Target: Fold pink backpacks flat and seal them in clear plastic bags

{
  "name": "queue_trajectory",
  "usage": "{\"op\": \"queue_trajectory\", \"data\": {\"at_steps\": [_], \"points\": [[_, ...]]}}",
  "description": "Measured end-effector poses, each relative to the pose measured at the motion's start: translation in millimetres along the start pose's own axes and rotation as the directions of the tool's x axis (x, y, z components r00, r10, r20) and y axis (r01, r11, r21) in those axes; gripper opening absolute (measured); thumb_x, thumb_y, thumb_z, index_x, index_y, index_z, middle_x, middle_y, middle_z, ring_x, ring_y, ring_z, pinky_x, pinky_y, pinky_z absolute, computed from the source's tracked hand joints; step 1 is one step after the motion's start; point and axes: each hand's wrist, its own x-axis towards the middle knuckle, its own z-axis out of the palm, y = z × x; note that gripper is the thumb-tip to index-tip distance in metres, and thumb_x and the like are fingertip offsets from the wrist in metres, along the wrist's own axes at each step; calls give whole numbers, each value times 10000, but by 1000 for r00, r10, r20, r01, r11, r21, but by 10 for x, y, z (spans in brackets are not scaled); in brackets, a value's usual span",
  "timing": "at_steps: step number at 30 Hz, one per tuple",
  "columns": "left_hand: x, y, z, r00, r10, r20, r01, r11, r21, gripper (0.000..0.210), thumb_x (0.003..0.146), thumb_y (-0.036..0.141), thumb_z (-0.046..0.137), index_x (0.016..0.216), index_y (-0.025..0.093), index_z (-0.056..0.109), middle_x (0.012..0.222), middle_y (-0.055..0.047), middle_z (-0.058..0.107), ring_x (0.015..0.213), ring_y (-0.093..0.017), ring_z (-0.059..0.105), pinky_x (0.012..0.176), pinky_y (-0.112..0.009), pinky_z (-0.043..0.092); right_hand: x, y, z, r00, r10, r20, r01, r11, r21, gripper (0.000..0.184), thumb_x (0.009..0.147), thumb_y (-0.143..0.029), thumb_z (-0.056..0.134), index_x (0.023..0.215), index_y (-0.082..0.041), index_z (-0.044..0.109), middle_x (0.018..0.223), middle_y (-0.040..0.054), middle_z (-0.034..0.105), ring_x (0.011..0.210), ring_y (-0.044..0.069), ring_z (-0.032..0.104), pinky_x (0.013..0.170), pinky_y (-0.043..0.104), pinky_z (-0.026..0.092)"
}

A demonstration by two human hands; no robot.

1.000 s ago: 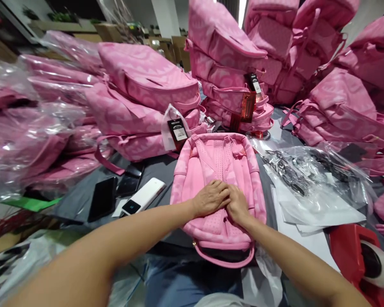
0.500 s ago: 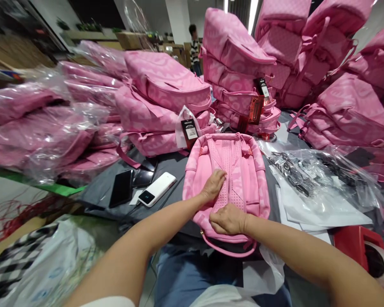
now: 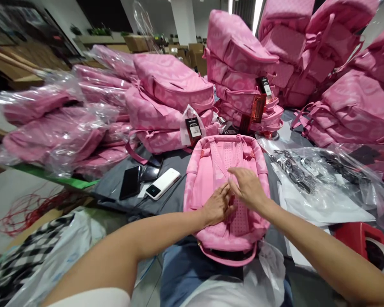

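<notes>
A pink patterned backpack (image 3: 199, 213) lies in front of me with its perforated back panel and shoulder straps facing up. Its handle loop points toward my lap. My left hand (image 3: 218, 205) rests low on the middle of the panel, fingers stretched out toward the right. Just above it, my right hand (image 3: 248, 187) hovers over the panel's centre, thumb and fingers apart. The fingertips of both hands come close together, and I cannot make out anything held between them.
Pink backpacks are stacked behind (image 3: 176, 81), and plastic-wrapped ones (image 3: 54, 136) lie left. A black phone (image 3: 130, 182) and white power bank (image 3: 163, 183) sit on the grey-covered table. Clear bags with black cords (image 3: 294, 175) lie right, near a red tape dispenser (image 3: 355, 236).
Both hands have loosened from closed grips on the back panel. My right hand has moved up, my left slightly down, and they now meet at the middle.
</notes>
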Motion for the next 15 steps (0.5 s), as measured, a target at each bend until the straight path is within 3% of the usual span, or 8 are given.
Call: {"op": "queue_trajectory", "data": {"at_steps": [3, 6, 9, 11, 13, 15], "points": [[-40, 100, -19, 999, -14, -33, 16, 998, 65, 569, 971, 410, 500, 1421, 63, 523, 1516, -235, 474, 1506, -355, 292, 1278, -540, 177, 104, 196, 378, 990, 137, 21, -134, 986, -99, 373, 1020, -277, 458, 1344, -153, 597, 1353, 186, 627, 1265, 319, 529, 1067, 465, 386], [-68, 149, -71, 999, -50, -10, 50, 995, 83, 603, 936, 397, 550, 1411, 27, 532, 1532, -266, 443, 1521, -369, 272, 1291, -530, 118, 20, 266, 695, 981, 169, 95, -156, 979, -133, 373, 1032, -254, 429, 1345, -155, 606, 1410, 182, 597, 1326, 313, 493, 1098, 467, 377], [-155, 188, -158, 995, -67, 79, 67, 998, 1, 850, 911, 539, 587, 1542, 18, 357, 1635, -286, 278, 1552, -394, 201, 1284, -568, 109, -149, 303, 752, 984, 166, 62, -159, 981, -108, 392, 1044, -253, 394, 1368, -135, 583, 1368, 182, 620, 1288, 290, 531, 1105, 448, 401], [-215, 203, -253, 984, -16, 176, 33, 995, -90, 950, 885, 665, 586, 1582, 80, 311, 1673, -256, 215, 1561, -399, 180, 1271, -582, 157, -276, 348, 727, 989, 147, 23, -145, 986, -78, 382, 1042, -231, 372, 1332, -136, 602, 1325, 175, 640, 1254, 278, 559, 1100, 443, 426], [-211, 200, -381, 975, 42, 219, -3, 984, -177, 876, 889, 686, 580, 1563, 163, 382, 1667, -201, 282, 1529, -368, 292, 1245, -533, 274, -396, 393, 726, 993, 118, -21, -119, 992, -38, 369, 1019, -187, 377, 1288, -160, 628, 1299, 157, 651, 1231, 272, 575, 1083, 452, 456], [-106, 182, -508, 993, 16, 119, 7, 981, -193, 684, 957, 596, 535, 1509, 195, 474, 1611, -164, 403, 1455, -310, 430, 1200, -468, 367, -497, 399, 764, 992, 103, -72, -103, 995, 6, 369, 982, -149, 406, 1268, -169, 638, 1288, 151, 652, 1207, 274, 587, 1064, 462, 479]]}}
